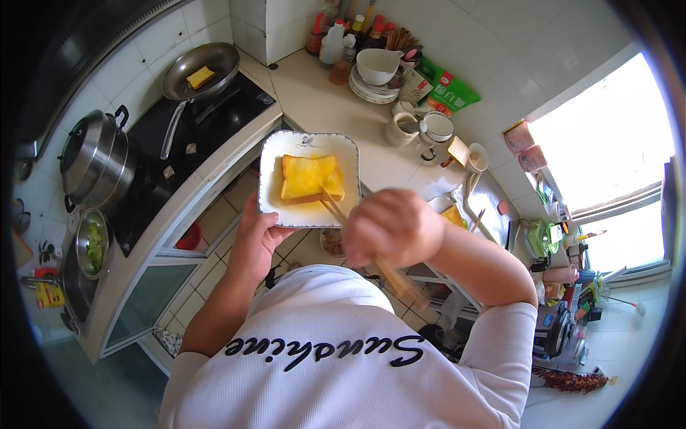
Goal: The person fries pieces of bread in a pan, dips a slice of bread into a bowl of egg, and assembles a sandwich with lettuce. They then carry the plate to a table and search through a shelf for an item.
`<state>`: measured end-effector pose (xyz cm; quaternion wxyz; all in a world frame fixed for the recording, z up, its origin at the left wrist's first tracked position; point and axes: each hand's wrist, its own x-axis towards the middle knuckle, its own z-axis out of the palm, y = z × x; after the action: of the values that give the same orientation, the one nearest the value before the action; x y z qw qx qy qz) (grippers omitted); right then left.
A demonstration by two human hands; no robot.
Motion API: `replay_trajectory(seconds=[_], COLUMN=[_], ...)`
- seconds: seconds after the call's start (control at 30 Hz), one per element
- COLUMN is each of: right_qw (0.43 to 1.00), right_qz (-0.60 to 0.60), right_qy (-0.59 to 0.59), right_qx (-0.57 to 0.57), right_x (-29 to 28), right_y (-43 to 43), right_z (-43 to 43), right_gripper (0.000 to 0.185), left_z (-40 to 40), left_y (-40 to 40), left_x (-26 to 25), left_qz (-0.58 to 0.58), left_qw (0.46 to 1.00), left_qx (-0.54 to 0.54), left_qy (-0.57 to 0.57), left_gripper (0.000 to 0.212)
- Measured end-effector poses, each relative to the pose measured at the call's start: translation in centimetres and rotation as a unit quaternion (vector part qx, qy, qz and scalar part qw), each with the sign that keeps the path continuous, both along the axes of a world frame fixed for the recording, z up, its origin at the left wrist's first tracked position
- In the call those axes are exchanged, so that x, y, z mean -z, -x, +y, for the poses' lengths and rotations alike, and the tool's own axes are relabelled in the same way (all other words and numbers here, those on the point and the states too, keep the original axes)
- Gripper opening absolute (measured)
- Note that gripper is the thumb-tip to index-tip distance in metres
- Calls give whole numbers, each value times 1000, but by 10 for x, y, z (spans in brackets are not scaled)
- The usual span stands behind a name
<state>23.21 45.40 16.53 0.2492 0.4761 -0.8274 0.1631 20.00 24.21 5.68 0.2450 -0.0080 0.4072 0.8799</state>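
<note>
My left hand [256, 241] grips the near left edge of a square white plate [348, 155] with a dark scalloped rim, held up off the counter. On it lies a slice of bread [310, 177] coated in yellow egg, with more yellow liquid around it. Wooden chopsticks [333, 210] are held in my right hand [394, 228], which is blurred, at the plate's near right side. Their tips touch the near part of the slice. A frying pan [222, 56] on the cooktop, beyond the plate to the left, holds a small yellow piece of food [200, 78].
A lidded steel steamer pot [94, 155] stands left on the black cooktop [144, 126]; a metal bowl of green leaves [94, 244] is nearer. Stacked plates [370, 94], cups and bottles line the counter's back. A bread slice [459, 150] rests by a mug at right, near another plate with browned food.
</note>
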Motion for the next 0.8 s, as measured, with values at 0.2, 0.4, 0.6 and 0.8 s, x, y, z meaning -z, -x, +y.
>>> replay_trajectory(seconds=[0.2,0.4,0.6,0.8], right_qw=[883,789,735,741], right_qz=[-193,-290,-375,-388], right_qy=[342,411,406,388], right_qx=[257,352,393,387], right_x=[-37,-53,-42,-25], right_y=[30,67,84,81], right_z=[22,59,82,83], right_gripper=[21,30,29,29], left_z=[-3,-3,-6,-7], left_y=[1,-1,-3,-5], left_x=[8,-3,-7,-3], left_qz=[26,29,20,14], left_qw=[999,999,999,999], left_qx=[21,24,39,32], left_qy=[18,20,27,40], left_gripper=[54,58,59,59])
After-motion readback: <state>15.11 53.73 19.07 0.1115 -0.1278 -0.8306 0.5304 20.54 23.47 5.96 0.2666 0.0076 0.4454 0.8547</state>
